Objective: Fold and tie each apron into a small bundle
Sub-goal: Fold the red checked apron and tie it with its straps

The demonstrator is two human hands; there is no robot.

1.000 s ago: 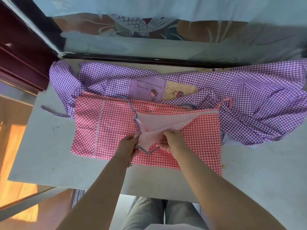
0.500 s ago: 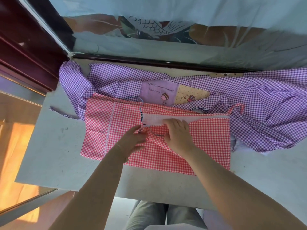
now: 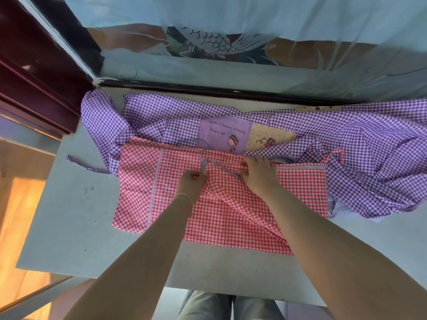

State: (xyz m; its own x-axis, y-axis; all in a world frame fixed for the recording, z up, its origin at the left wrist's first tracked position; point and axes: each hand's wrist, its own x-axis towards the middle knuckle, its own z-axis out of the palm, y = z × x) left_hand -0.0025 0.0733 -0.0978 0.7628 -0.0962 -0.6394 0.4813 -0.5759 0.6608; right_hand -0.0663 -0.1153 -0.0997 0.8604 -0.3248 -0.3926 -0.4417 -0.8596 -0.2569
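Left hand (image 3: 193,179) pinching striped strap (image 3: 203,167), right hand (image 3: 258,173) flat on red apron (image 3: 300,192)

Purple gingham cloth apron (image 3: 360,162): cut off by frame edge at 3 o'clock; near edge hidden under red gingham cloth apron (image 3: 231,218). Red apron partly covered by both forearms. Printing on purple pocket patch (image 3: 221,135) too small to read.

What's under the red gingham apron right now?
Its far edge overlaps the purple gingham apron; elsewhere the red gingham apron lies on the grey table. Anything beneath its middle is covered.
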